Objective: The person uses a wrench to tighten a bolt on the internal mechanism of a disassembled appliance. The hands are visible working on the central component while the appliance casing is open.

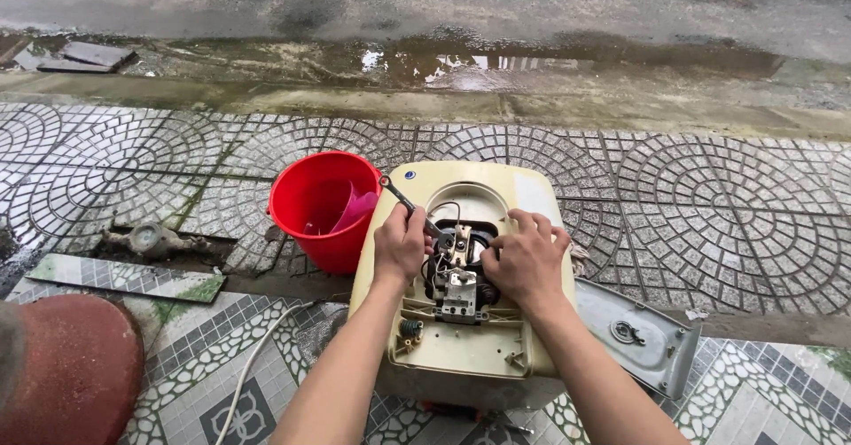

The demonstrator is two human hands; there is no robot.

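A cream water heater point(461, 361) lies on the tiled ground with its cover off, showing wires and a metal part point(459, 290) in a round opening. My left hand point(401, 243) is shut on a metal wrench point(401, 197) whose free end points up and left, towards the bucket. My right hand point(526, 259) rests on the right edge of the opening, fingers bent over the inner parts.
A red bucket point(315, 195) with a pink scoop point(355, 207) stands to the left of the heater. The removed grey cover point(634, 334) lies at the right. A white cable point(253, 361) runs over the tiles at the left. A wet kerb and road lie beyond.
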